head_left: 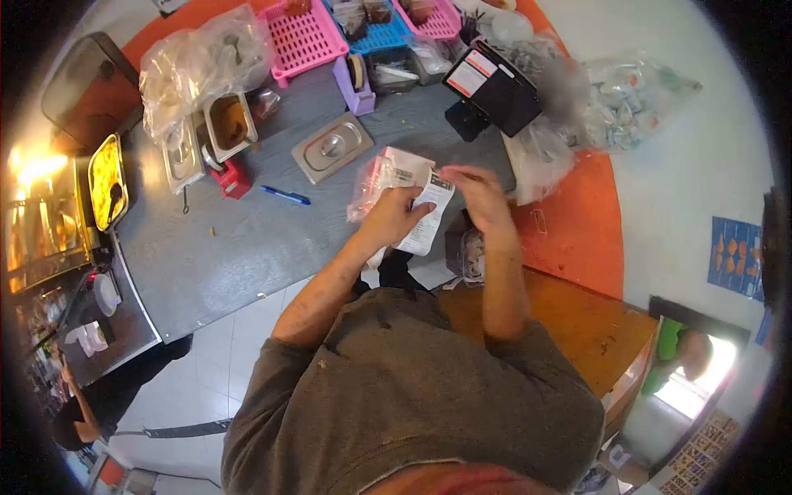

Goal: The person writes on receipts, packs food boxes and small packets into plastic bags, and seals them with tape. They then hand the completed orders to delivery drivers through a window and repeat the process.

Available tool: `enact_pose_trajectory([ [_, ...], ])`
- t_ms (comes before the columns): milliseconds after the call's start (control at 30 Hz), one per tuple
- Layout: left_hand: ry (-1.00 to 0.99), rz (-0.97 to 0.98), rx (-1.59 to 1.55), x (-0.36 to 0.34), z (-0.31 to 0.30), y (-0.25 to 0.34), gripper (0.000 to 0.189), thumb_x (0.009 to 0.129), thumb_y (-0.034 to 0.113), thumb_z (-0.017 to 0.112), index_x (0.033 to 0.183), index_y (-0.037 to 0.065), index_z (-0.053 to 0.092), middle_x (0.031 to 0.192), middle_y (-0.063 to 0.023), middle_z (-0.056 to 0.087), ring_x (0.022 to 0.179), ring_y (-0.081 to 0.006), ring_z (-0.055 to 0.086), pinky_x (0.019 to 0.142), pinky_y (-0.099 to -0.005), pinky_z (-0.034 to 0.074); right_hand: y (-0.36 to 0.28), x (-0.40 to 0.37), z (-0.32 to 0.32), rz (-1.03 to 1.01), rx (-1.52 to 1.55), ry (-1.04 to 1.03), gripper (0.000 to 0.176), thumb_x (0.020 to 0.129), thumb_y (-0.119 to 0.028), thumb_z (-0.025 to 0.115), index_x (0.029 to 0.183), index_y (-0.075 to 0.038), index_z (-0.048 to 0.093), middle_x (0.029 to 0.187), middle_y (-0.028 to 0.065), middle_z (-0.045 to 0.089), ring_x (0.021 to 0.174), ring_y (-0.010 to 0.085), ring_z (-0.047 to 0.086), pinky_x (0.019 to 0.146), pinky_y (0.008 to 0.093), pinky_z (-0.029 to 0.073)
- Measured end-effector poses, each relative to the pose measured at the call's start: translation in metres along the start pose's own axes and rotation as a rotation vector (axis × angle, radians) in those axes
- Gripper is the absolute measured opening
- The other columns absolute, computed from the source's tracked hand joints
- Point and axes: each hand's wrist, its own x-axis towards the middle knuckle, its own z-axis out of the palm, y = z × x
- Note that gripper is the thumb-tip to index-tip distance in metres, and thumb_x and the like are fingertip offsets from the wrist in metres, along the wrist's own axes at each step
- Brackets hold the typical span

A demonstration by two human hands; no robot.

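My left hand (394, 216) is closed on a long printed receipt (422, 229), its thumb lying across the paper. Beneath the receipt is a clear plastic bag (363, 194) with something pink and white inside; its exact contents are hard to make out. My right hand (487, 200) is at the receipt's upper right corner, fingers stretched out toward the paper, and its thumb is hidden. Nearest on the table are a steel container lid (318, 158) and a blue pen (285, 195).
Pink basket (304, 41), purple tape dispenser (356, 89), red tape dispenser (231, 177) and steel food pan (235, 132) stand along the table (272, 256). A black terminal (503, 91) is at right, bagged items (631, 103) beyond it. Another person (78, 412) is at far left.
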Motion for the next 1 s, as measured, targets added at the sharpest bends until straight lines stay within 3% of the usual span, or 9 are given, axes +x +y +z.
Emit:
enact_pose_trajectory([
  [167, -0.090, -0.125, -0.019, -0.005, 0.006, -0.014, 0.026, 0.082, 0.022, 0.066, 0.096, -0.001, 0.065, 0.064, -0.0155, 0.062, 0.057, -0.0217, 0.062, 0.055, -0.0354, 0.047, 0.015, 0.036, -0.015, 0.023, 0.021, 0.309, 0.011, 0.086, -0.013, 0.061, 0.088, -0.004, 0.068, 0.099, 0.0085, 0.065, 0.097, 0.0232, 0.063, 0.085, 0.0308, 0.044],
  [300, 0.058, -0.095, -0.190, -0.014, 0.006, -0.015, 0.022, 0.084, 0.015, 0.065, 0.102, 0.001, 0.065, 0.072, -0.0124, 0.067, 0.057, -0.0146, 0.062, 0.053, -0.0304, 0.048, 0.000, 0.030, -0.018, 0.127, 0.174, 0.124, 0.031, 0.085, -0.022, 0.063, 0.107, 0.000, 0.063, 0.109, 0.0116, 0.065, 0.098, 0.0185, 0.060, 0.093, 0.0328, 0.040],
  [433, 0.075, -0.047, -0.173, -0.014, 0.004, -0.009, 0.023, 0.085, 0.016, 0.065, 0.101, 0.000, 0.065, 0.072, -0.0123, 0.067, 0.057, -0.0147, 0.062, 0.054, -0.0301, 0.048, 0.024, 0.018, -0.013, 0.231, -0.049, -0.085, 0.017, 0.081, -0.008, 0.065, 0.096, -0.001, 0.069, 0.104, 0.0130, 0.066, 0.097, 0.0181, 0.060, 0.087, 0.0273, 0.042],
  [633, -0.007, -0.235, -0.024, -0.028, 0.005, -0.006, 0.024, 0.084, 0.020, 0.065, 0.098, 0.001, 0.067, 0.071, -0.0127, 0.067, 0.058, -0.0145, 0.061, 0.056, -0.0306, 0.047, 0.038, 0.063, -0.009, 0.043, -0.251, 0.202, 0.019, 0.080, -0.008, 0.066, 0.096, 0.002, 0.069, 0.093, 0.0096, 0.069, 0.086, 0.0144, 0.062, 0.079, 0.0250, 0.045],
  [767, 0.047, -0.380, -0.049, -0.048, 0.025, -0.051, 0.025, 0.084, 0.022, 0.065, 0.095, 0.000, 0.068, 0.075, -0.0139, 0.068, 0.060, -0.0167, 0.062, 0.060, -0.0331, 0.048, 0.090, 0.103, -0.051, 0.207, -0.362, 0.160, 0.027, 0.079, -0.020, 0.070, 0.096, 0.000, 0.070, 0.096, 0.0076, 0.068, 0.092, 0.0156, 0.059, 0.081, 0.0276, 0.044],
  [833, 0.118, -0.355, -0.016, -0.050, 0.027, -0.046, 0.025, 0.084, 0.023, 0.065, 0.094, 0.001, 0.068, 0.076, -0.0148, 0.068, 0.062, -0.0185, 0.063, 0.062, -0.0344, 0.048, 0.109, 0.112, -0.062, 0.494, -0.275, 0.039, 0.043, 0.074, -0.026, 0.074, 0.107, 0.000, 0.065, 0.108, 0.0105, 0.064, 0.103, 0.0183, 0.055, 0.083, 0.0301, 0.043],
  [867, 0.112, -0.379, 0.020, -0.049, 0.025, -0.038, 0.025, 0.084, 0.024, 0.065, 0.094, 0.001, 0.068, 0.076, -0.0155, 0.067, 0.063, -0.0199, 0.063, 0.062, -0.0347, 0.048, 0.115, 0.115, -0.066, 0.449, -0.590, 0.154, 0.058, 0.071, -0.028, 0.075, 0.118, 0.000, 0.056, 0.123, 0.0133, 0.056, 0.109, 0.0256, 0.054, 0.087, 0.0326, 0.043],
  [967, 0.113, -0.410, 0.085, -0.053, 0.024, -0.031, 0.026, 0.083, 0.025, 0.065, 0.093, 0.001, 0.068, 0.074, -0.0169, 0.066, 0.063, -0.0228, 0.064, 0.061, -0.0353, 0.048, 0.124, 0.139, -0.082, 0.247, -1.077, 0.310, 0.067, 0.070, -0.035, 0.077, 0.122, -0.003, 0.051, 0.120, 0.0142, 0.056, 0.106, 0.0227, 0.052, 0.085, 0.0342, 0.042],
  [1000, 0.115, -0.411, 0.114, -0.053, 0.023, -0.030, 0.026, 0.083, 0.025, 0.065, 0.092, 0.001, 0.068, 0.073, -0.0176, 0.065, 0.064, -0.0243, 0.064, 0.061, -0.0357, 0.048, 0.116, 0.148, -0.075, 0.044, -1.106, 0.379, 0.055, 0.074, -0.036, 0.074, 0.114, -0.003, 0.056, 0.108, 0.0135, 0.060, 0.094, 0.0221, 0.058, 0.080, 0.0344, 0.045],
])
